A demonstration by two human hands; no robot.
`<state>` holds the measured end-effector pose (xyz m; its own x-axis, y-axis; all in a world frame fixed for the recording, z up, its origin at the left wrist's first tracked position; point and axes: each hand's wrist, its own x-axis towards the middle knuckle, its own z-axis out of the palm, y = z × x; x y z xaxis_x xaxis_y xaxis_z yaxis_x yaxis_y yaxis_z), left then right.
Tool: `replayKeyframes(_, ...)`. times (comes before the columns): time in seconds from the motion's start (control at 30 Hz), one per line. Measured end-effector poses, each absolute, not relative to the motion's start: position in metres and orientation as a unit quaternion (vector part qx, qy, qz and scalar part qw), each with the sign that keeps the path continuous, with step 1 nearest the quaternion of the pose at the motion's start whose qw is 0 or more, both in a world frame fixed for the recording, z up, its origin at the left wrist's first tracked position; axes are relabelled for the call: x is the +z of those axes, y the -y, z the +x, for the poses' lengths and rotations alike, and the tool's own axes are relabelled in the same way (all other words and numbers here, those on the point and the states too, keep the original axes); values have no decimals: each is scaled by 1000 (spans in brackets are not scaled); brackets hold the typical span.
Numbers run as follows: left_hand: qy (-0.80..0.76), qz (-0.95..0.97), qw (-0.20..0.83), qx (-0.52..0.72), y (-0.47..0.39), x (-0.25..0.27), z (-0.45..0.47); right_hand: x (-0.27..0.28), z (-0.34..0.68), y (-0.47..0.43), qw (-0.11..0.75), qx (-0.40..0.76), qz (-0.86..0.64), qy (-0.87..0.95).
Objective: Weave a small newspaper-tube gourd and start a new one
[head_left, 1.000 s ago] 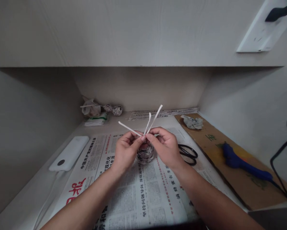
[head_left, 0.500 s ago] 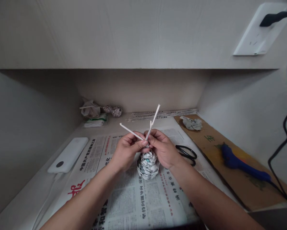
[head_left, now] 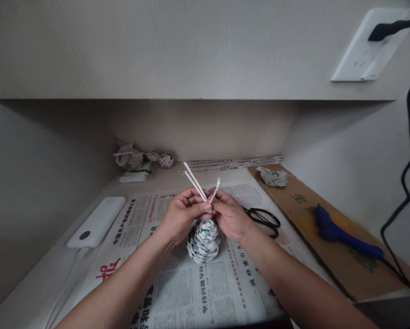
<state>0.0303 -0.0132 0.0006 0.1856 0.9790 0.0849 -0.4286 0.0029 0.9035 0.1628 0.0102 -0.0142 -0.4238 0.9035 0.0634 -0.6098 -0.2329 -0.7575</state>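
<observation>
A gourd-like shape woven from rolled newspaper strips (head_left: 204, 242) hangs just below my fingers, over the spread newspaper (head_left: 177, 292). White rolled paper strips (head_left: 195, 182) stick up from its narrow top, two leaning left and a shorter one leaning right. My left hand (head_left: 187, 210) is closed, thumb and fingers pinching the strips at their base. From the other side my right hand (head_left: 229, 214) is closed too, its fingertips on the base of the right-leaning strip. The exact crossing of the strips is hidden by the fingertips.
Black-handled scissors (head_left: 265, 219) lie right of my hands. A blue glue gun (head_left: 345, 240) and crumpled paper (head_left: 272, 177) rest on cardboard (head_left: 304, 224). A white power bank (head_left: 97, 221) is at left. Paper sticks (head_left: 232, 163) and another woven piece (head_left: 161, 158) lie at the back.
A long strip that pointed up right now leans left beside the other left one. The woven shape has swung slightly left and turned. Both hands stay at its top.
</observation>
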Motion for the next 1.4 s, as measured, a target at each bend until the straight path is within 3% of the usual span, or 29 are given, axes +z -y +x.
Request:
replayKeyframes(0.3, -389, 368, 562, 631, 7, 1, 27, -11, 164, -8, 561, 572, -295, 521)
replayKeyframes(0.5, -379, 394, 565, 617, 11, 4, 28, -8, 164, -7, 572, 537, -323, 530)
replayKeyframes(0.67, -383, 403, 555, 619, 14, 6, 31, -7, 164, -6, 571, 546, -322, 521)
replayKeyframes(0.97, -407, 423, 512, 627, 16, 3, 36, -8, 161, -4, 540, 703, -286, 364)
replayKeyframes(1.3, -415, 459, 477, 624, 17, 3, 31, -3, 171, -8, 536, 539, -341, 553)
replayKeyframes(1.4, -415, 470, 473, 619, 19, 5, 33, -3, 170, -7, 539, 575, -328, 521)
